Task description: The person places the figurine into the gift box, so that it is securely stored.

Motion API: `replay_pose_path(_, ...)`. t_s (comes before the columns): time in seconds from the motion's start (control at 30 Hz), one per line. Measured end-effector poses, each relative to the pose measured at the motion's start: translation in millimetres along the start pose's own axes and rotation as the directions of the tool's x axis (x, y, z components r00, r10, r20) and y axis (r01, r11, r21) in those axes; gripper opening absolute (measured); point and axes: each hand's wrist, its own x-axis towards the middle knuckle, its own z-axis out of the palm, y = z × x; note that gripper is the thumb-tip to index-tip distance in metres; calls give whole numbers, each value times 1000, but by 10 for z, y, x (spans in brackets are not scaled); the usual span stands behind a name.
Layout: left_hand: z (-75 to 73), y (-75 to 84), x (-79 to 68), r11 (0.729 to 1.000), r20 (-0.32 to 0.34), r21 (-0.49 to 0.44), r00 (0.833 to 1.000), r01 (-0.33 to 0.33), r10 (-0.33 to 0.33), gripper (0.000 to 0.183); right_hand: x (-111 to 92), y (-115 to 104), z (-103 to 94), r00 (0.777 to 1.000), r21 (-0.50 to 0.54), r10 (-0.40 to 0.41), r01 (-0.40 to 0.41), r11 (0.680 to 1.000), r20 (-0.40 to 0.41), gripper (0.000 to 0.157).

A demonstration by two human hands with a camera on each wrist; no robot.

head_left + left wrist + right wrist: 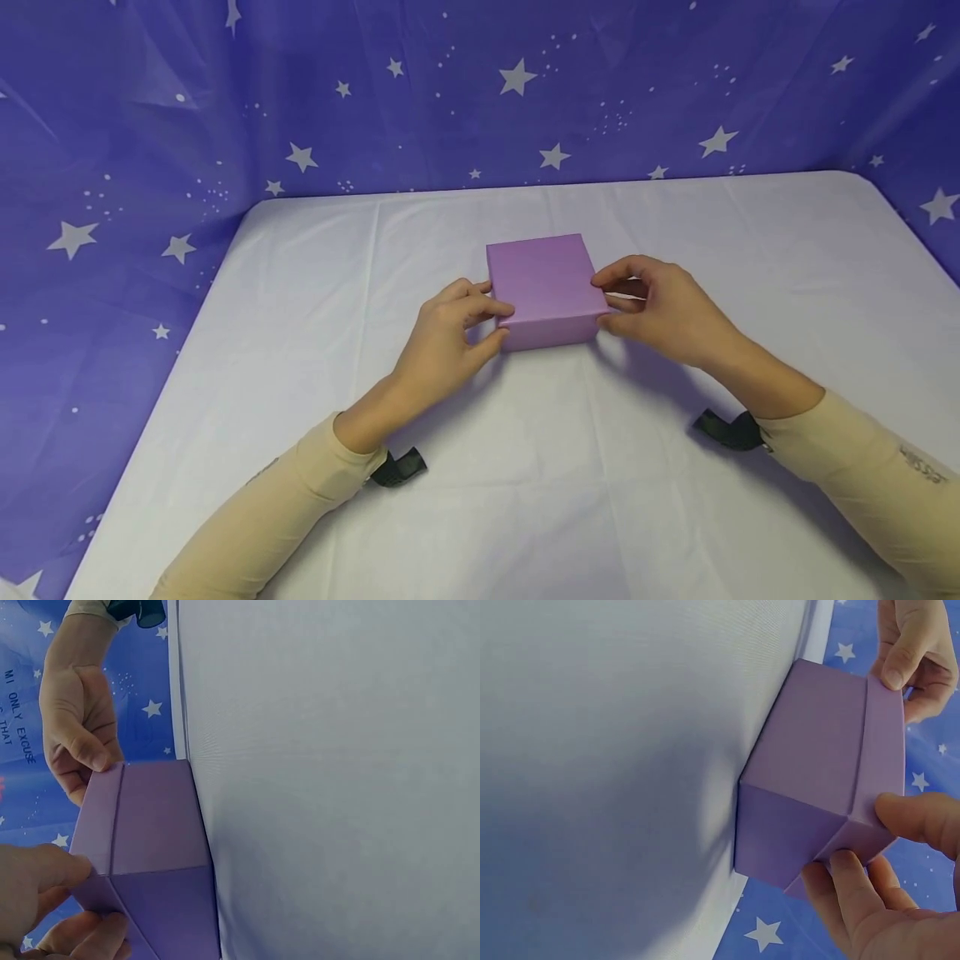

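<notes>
A purple box (543, 279) with a shallow lid stands flat on the white-covered table. The seam between the lid and the taller lower part (159, 817) shows as a line in both wrist views. My left hand (446, 333) grips the lid at its left side, thumb near the front corner and one fingertip on the top edge. From the right, my right hand (667, 312) holds the lid (881, 754) with the thumb at the front corner and the fingers along the side. The lid sits on the box with no visible gap. The inside of the box is hidden.
A white cloth (480, 500) with creases covers the table. Behind it and at both sides hangs a blue-purple curtain (420, 108) with white stars. Dark wrist-worn devices (401, 468) stick out below both beige sleeves.
</notes>
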Motion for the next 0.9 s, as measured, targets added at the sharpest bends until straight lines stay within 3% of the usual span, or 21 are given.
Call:
replay_pose_path(0.27,-11,-57,40,999,81,-5,996,46,-46,22,-2,19,8,999,-138,17,-13,990,29,42)
replay_pose_path(0.57,-39,-16,3,997,182,33,981,66,-71,25,-68,28,55,999,-186,-36,42,982,35,43)
replay_pose_path(0.73,-115,124,-76,972,286,232,954,23,-91,46,-202,48,66,990,-343,-132,143,928,56,51)
replay_pose_path(0.83,-168,203,-123,935,316,354,944,-23,-97,59,-296,65,71,981,-458,-185,189,868,53,64)
replay_pose_path(0.9,-208,245,-134,913,311,403,947,-60,-75,65,-335,70,62,970,-530,-240,228,817,47,72)
